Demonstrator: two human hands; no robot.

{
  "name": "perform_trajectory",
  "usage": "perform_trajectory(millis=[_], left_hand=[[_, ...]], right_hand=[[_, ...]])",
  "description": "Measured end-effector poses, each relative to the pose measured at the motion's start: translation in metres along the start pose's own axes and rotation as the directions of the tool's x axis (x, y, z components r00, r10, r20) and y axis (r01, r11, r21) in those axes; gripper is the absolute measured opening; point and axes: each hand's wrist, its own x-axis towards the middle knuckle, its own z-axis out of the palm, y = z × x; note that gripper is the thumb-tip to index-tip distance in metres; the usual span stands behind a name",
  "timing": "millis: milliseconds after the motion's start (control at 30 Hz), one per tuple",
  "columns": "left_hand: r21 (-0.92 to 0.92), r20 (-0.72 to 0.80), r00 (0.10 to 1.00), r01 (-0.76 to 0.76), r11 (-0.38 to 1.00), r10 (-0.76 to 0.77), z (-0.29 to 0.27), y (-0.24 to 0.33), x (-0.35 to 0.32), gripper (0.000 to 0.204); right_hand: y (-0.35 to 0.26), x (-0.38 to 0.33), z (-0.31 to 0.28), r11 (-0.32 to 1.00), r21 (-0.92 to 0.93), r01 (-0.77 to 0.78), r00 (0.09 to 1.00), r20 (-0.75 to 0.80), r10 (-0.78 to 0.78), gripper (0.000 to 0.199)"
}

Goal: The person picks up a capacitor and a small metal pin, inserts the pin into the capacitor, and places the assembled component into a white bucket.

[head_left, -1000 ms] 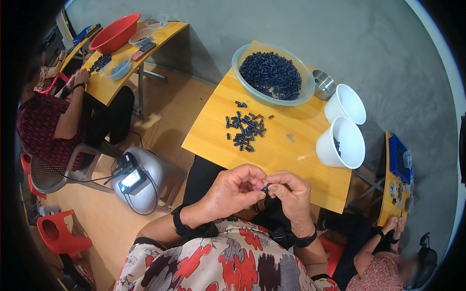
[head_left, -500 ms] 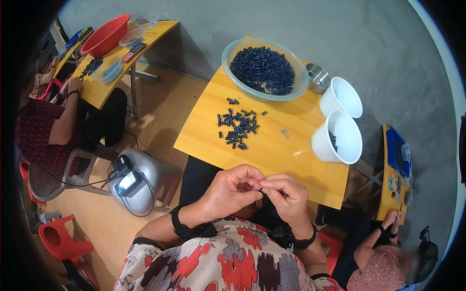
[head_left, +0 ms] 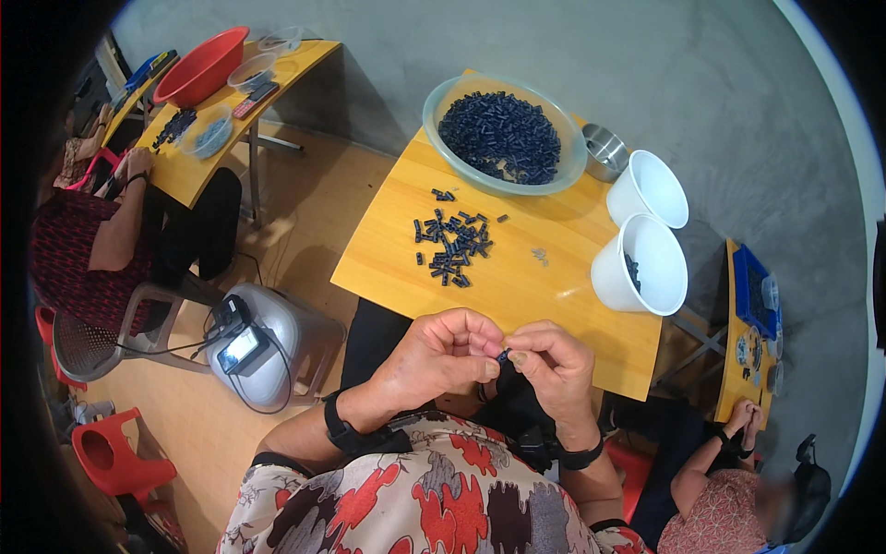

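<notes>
The small dark part (head_left: 503, 355) is a tiny blue-black piece, pinched between the fingertips of the left hand (head_left: 441, 355) and the right hand (head_left: 554, 365), just in front of the near edge of the yellow table (head_left: 517, 286); most of it is hidden by the fingers, so its shape cannot be told; on the table lies a loose heap of similar dark parts (head_left: 450, 245), short and stubby, scattered flat in the middle; beyond it the clear bowl (head_left: 434, 111) is filled with many more of the same.
</notes>
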Motion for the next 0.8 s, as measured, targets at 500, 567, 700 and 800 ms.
perform_trajectory(millis=[500,567,700,800], left_hand=[[-0.093,-0.025,0.999,0.024,0.995,-0.027,-0.001,0.009,-0.007,0.023],[-0.108,-0.021,0.999,0.028,0.994,-0.03,-0.001,0.009,-0.007,0.023],[-0.075,-0.028,0.999,0.016,0.997,-0.018,-0.002,0.007,-0.007,0.023],[-0.058,-0.025,1.0,-0.003,0.998,0.001,-0.002,0.005,-0.007,0.023]], right_hand=[[-0.014,0.008,0.002,0.997,-0.062,0.046,0.998,0.039,-0.044,0.012],[-0.014,0.008,0.001,0.998,-0.055,0.041,0.998,0.042,-0.039,0.013],[-0.015,0.007,0.002,1.0,0.002,0.008,0.998,0.061,-0.008,0.013],[-0.015,0.008,0.003,0.996,0.082,0.043,0.997,0.061,-0.048,0.013]])
